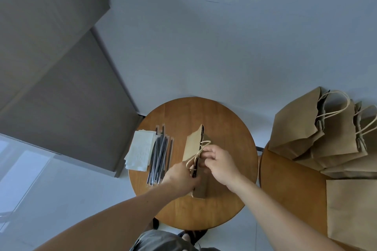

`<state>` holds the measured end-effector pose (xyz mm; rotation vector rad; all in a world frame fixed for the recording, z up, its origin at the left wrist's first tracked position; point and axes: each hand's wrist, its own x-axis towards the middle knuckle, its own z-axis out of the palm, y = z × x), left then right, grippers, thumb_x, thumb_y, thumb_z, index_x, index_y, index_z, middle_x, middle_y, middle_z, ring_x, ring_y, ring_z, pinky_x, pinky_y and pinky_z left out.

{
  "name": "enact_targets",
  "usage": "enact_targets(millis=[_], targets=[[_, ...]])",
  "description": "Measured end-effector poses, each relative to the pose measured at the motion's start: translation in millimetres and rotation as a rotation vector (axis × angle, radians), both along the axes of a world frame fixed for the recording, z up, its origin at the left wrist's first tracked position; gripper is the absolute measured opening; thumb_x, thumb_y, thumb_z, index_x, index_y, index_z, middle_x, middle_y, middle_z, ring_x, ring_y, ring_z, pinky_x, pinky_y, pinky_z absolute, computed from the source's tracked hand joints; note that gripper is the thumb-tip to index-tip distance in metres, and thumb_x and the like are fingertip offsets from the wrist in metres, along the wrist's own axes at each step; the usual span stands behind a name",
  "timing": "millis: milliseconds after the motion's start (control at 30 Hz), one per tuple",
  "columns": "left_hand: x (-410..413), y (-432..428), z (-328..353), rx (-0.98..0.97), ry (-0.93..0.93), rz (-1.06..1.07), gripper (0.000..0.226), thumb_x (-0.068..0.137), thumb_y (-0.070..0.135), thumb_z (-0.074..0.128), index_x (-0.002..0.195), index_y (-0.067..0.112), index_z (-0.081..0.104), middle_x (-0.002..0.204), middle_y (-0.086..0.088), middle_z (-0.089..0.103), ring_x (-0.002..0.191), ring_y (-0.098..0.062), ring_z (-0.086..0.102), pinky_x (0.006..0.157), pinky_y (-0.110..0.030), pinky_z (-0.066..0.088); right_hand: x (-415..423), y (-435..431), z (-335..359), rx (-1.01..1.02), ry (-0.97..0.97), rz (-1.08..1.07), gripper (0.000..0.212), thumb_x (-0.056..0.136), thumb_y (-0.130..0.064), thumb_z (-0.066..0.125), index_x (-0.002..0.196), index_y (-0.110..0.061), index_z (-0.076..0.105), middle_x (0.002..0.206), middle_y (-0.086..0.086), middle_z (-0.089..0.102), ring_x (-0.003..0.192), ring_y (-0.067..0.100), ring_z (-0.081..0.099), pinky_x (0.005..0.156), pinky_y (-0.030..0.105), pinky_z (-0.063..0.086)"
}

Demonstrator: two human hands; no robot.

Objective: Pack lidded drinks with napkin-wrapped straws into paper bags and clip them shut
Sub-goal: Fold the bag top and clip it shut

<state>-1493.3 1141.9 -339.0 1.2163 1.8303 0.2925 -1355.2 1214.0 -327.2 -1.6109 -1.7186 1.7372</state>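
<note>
A brown paper bag (pixel 192 144) stands on the round wooden table (pixel 230 126), its top edges pressed together. My left hand (pixel 179 177) pinches the near part of the bag's top, where a dark object, maybe a clip, shows between the fingers. My right hand (pixel 220 163) grips the top edge and the twisted paper handles (pixel 201 149) from the right. Left of the bag lie several wrapped black straws (pixel 160 157) and a stack of white napkins (pixel 140 152). No drink is visible.
On a second wooden table (pixel 289 181) at the right stand several paper bags with handles (pixel 318 126), and a flat bag (pixel 353 212) lies nearer me. A grey cabinet (pixel 61 87) rises at the left. My feet show under the table edge.
</note>
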Motion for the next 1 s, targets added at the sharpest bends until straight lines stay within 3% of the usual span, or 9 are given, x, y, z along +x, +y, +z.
enact_targets(millis=[200, 333, 467, 567, 667, 733, 800, 867, 1000], targets=[[-12, 25, 8, -0.001, 0.238, -0.085, 0.036, 0.1, 0.031, 0.041, 0.064, 0.025, 0.042, 0.061, 0.005, 0.048, 0.061, -0.02, 0.053, 0.049, -0.028, 0.04, 13, 25, 4, 0.595, -0.333, 0.364, 0.072, 0.09, -0.017, 0.061, 0.149, -0.04, 0.027, 0.11, -0.015, 0.049, 0.077, 0.005, 0.057, 0.064, 0.018, 0.045], [-27, 43, 15, 0.049, 0.271, -0.278, 0.037, 0.098, 0.024, 0.04, 0.063, 0.032, 0.034, 0.06, 0.011, 0.044, 0.065, -0.021, 0.05, 0.05, -0.03, 0.033, 15, 50, 12, 0.664, -0.468, 0.458, 0.037, 0.095, -0.03, 0.06, 0.131, -0.036, 0.056, 0.102, -0.007, 0.065, 0.089, 0.016, 0.062, 0.074, 0.033, 0.051], [-33, 62, 18, 0.082, 0.259, -0.345, 0.03, 0.1, 0.027, 0.042, 0.072, 0.034, 0.039, 0.064, 0.012, 0.047, 0.068, -0.02, 0.054, 0.053, -0.029, 0.035, 20, 59, 13, 0.751, -0.588, 0.453, 0.015, 0.096, -0.036, 0.056, 0.099, -0.029, 0.069, 0.077, -0.009, 0.067, 0.069, 0.014, 0.06, 0.058, 0.029, 0.048], [-31, 73, 20, 0.151, 0.279, -0.227, 0.005, 0.091, 0.032, 0.052, 0.09, 0.036, 0.052, 0.074, 0.012, 0.06, 0.069, -0.015, 0.059, 0.055, -0.027, 0.041, 23, 61, 6, 0.748, -0.615, 0.419, 0.018, 0.096, -0.038, 0.056, 0.089, -0.023, 0.064, 0.07, -0.007, 0.062, 0.069, 0.019, 0.063, 0.053, 0.029, 0.046], [-25, 76, 17, 0.175, 0.288, -0.119, 0.016, 0.087, 0.036, 0.059, 0.073, 0.037, 0.051, 0.064, 0.015, 0.056, 0.059, -0.004, 0.053, 0.047, -0.022, 0.033, 35, 61, -1, 0.733, -0.386, 0.344, 0.013, 0.094, -0.03, 0.061, 0.102, -0.022, 0.068, 0.07, -0.012, 0.057, 0.065, 0.014, 0.059, 0.052, 0.025, 0.039], [-22, 74, 11, 0.173, 0.246, -0.065, 0.015, 0.088, 0.037, 0.059, 0.073, 0.038, 0.056, 0.063, 0.014, 0.058, 0.058, -0.001, 0.052, 0.047, -0.021, 0.033, 51, 57, -8, 0.801, -0.222, 0.141, 0.022, 0.092, -0.022, 0.065, 0.114, -0.019, 0.066, 0.077, -0.013, 0.058, 0.064, 0.006, 0.055, 0.058, 0.017, 0.042], [-21, 73, 5, 0.18, 0.185, -0.033, 0.012, 0.089, 0.038, 0.059, 0.077, 0.04, 0.06, 0.066, 0.014, 0.062, 0.061, -0.002, 0.056, 0.05, -0.021, 0.038, 73, 53, -24, 0.843, -0.182, -0.138, 0.015, 0.091, -0.016, 0.063, 0.106, -0.016, 0.065, 0.081, -0.014, 0.06, 0.064, 0.001, 0.055, 0.062, 0.007, 0.04], [-23, 72, 1, 0.186, 0.157, -0.02, 0.016, 0.091, 0.038, 0.059, 0.075, 0.043, 0.059, 0.066, 0.016, 0.062, 0.064, -0.005, 0.058, 0.053, -0.022, 0.04, 93, 48, -52, 0.738, -0.284, -0.244, 0.008, 0.091, -0.012, 0.062, 0.098, -0.015, 0.065, 0.081, -0.009, 0.064, 0.065, 0.002, 0.056, 0.06, 0.007, 0.037], [-25, 75, -2, 0.186, 0.159, -0.001, 0.016, 0.094, 0.038, 0.056, 0.097, 0.031, 0.07, 0.081, 0.008, 0.07, 0.079, -0.014, 0.064, 0.069, -0.033, 0.052, 115, 33, -121, 0.347, -0.607, 0.067, 0.014, 0.094, -0.016, 0.057, 0.098, -0.014, 0.07, 0.091, 0.002, 0.072, 0.073, 0.015, 0.06, 0.058, 0.025, 0.047]])
